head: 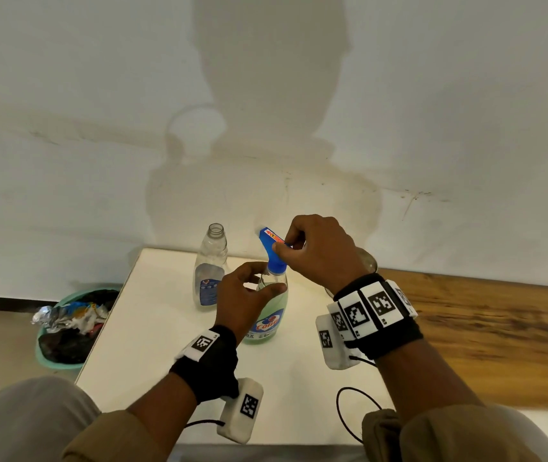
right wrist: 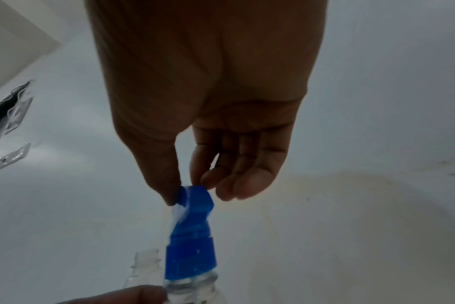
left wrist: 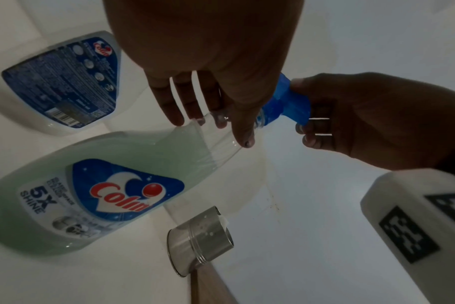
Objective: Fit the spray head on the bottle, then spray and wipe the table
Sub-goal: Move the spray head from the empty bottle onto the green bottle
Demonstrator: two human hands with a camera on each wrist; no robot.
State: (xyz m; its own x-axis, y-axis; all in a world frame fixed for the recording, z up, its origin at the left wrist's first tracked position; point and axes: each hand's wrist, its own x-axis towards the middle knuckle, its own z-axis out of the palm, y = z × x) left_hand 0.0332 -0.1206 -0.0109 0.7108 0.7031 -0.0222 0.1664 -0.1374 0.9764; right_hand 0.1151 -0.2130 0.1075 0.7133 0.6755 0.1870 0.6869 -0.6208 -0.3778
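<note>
A clear bottle (head: 267, 323) (left wrist: 91, 185) of pale green liquid with a blue and red label stands upright on the white table (head: 152, 328). A blue spray head (head: 274, 258) (left wrist: 286, 105) (right wrist: 191, 246) sits on its neck, nozzle pointing to the far left. My left hand (head: 267, 278) (left wrist: 221, 129) holds the bottle at its shoulder, thumb in front and fingers behind. My right hand (head: 284, 245) (right wrist: 189, 191) pinches the top of the spray head between thumb and forefinger. How far the collar is seated on the neck is not visible.
An empty clear bottle (head: 210, 271) (left wrist: 62, 82) without a cap stands just left of the green one. A steel cup (head: 367, 260) (left wrist: 200, 236) sits behind my right hand near the wall. A wooden surface (head: 482, 328) adjoins the table's right side. A green bin (head: 72, 328) of rubbish stands on the floor at left.
</note>
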